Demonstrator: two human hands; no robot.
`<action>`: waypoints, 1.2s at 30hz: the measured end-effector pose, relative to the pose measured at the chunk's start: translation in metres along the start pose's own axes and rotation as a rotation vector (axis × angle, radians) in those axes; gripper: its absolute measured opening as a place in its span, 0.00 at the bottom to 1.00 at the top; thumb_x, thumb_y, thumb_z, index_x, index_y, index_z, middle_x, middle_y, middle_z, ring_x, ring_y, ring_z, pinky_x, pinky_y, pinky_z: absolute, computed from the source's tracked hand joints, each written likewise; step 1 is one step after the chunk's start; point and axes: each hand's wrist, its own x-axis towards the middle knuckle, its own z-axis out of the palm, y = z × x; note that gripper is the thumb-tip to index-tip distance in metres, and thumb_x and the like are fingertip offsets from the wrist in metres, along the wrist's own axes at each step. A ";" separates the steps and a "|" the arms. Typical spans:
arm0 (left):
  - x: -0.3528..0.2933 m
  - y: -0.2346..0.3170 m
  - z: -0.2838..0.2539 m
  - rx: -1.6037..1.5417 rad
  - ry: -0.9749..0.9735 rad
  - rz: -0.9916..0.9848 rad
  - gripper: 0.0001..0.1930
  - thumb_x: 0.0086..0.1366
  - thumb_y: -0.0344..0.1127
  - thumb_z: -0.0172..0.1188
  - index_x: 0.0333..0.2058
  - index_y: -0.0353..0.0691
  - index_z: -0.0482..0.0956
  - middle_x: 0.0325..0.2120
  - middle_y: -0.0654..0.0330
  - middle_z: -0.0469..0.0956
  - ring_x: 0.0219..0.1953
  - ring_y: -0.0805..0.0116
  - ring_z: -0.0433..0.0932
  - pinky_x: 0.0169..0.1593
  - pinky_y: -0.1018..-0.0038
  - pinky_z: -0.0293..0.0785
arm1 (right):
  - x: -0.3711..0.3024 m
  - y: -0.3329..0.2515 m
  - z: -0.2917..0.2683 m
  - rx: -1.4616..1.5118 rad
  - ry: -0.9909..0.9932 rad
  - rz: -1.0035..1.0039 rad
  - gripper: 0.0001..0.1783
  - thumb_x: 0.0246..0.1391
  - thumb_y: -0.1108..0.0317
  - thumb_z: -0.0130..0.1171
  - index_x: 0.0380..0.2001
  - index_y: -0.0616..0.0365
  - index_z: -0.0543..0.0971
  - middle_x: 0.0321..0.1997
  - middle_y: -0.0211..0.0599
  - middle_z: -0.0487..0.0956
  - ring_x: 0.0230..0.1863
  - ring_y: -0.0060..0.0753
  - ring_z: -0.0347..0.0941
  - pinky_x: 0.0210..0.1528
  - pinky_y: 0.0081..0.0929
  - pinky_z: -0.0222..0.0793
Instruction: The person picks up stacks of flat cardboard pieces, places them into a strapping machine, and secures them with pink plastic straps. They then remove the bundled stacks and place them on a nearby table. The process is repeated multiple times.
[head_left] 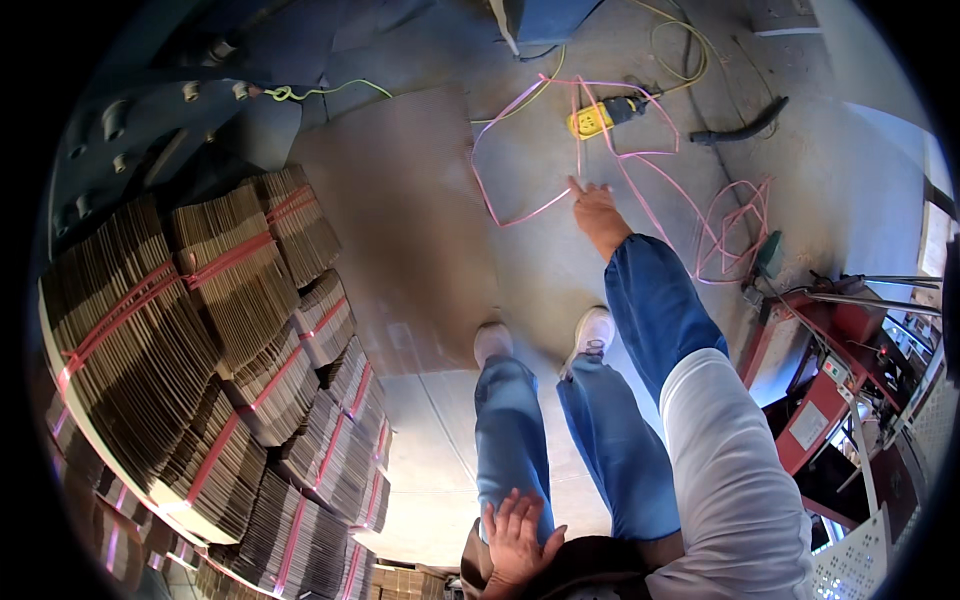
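Observation:
My right arm, in a blue sleeve cover over a white sleeve, stretches forward over the floor. Fingertips of my right hand [597, 212] are closed on a thin pink plastic strap [535, 213], which lies in loose loops across the concrete. Two runs of the strap meet at the index finger; the exact grip is partly hidden. Low in the view, my left hand [520, 535] is held in front of my body by my thigh, fingers spread and holding nothing.
Cardboard bundles [125, 330] tied with pink strap are stacked at left. A brown cardboard sheet [385, 200] lies on the floor. Ahead are a yellow power socket block [590, 121], cables and a black hose [740, 127]. A red machine [810, 420] stands at right.

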 end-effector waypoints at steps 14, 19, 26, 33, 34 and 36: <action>0.024 -0.006 0.015 0.079 -0.054 0.102 0.23 0.56 0.48 0.61 0.47 0.40 0.72 0.46 0.54 0.74 0.57 0.53 0.67 0.60 0.50 0.56 | -0.782 -0.112 0.156 0.759 -1.025 0.605 0.17 0.49 0.54 0.56 0.22 0.56 0.81 0.23 0.41 0.79 0.26 0.43 0.76 0.31 0.43 0.69; 0.018 -0.018 0.012 0.173 -0.087 0.135 0.24 0.58 0.50 0.60 0.49 0.42 0.73 0.48 0.53 0.74 0.57 0.53 0.66 0.60 0.51 0.57 | -0.835 -0.129 0.156 1.207 -0.872 1.049 0.24 0.50 0.46 0.58 0.22 0.60 0.80 0.21 0.45 0.78 0.25 0.48 0.75 0.32 0.44 0.69; 0.028 -0.015 -0.082 0.239 -0.141 0.113 0.24 0.60 0.51 0.57 0.50 0.41 0.73 0.46 0.48 0.76 0.53 0.47 0.70 0.57 0.58 0.64 | -0.925 -0.081 0.143 0.891 -0.202 1.562 0.24 0.53 0.50 0.54 0.25 0.66 0.78 0.34 0.61 0.77 0.38 0.64 0.73 0.42 0.56 0.67; 0.003 0.024 -0.168 0.227 -0.094 0.075 0.25 0.58 0.48 0.59 0.48 0.36 0.74 0.45 0.44 0.77 0.47 0.47 0.76 0.49 0.59 0.71 | -0.972 -0.026 0.107 1.078 -0.085 1.763 0.26 0.54 0.48 0.51 0.30 0.66 0.78 0.42 0.62 0.76 0.45 0.65 0.70 0.48 0.54 0.65; -0.007 0.035 -0.172 0.226 -0.076 0.115 0.26 0.58 0.48 0.60 0.49 0.35 0.73 0.45 0.44 0.76 0.48 0.47 0.75 0.50 0.60 0.71 | -0.967 -0.011 0.109 1.099 -0.071 1.741 0.26 0.53 0.48 0.51 0.29 0.66 0.78 0.43 0.63 0.76 0.45 0.65 0.70 0.48 0.54 0.65; -0.005 0.056 -0.193 0.186 0.005 0.185 0.27 0.57 0.46 0.61 0.51 0.34 0.72 0.46 0.43 0.76 0.49 0.47 0.75 0.51 0.61 0.70 | -0.989 -0.016 0.142 1.066 0.035 1.793 0.33 0.51 0.45 0.54 0.44 0.69 0.76 0.50 0.64 0.74 0.56 0.62 0.65 0.58 0.49 0.61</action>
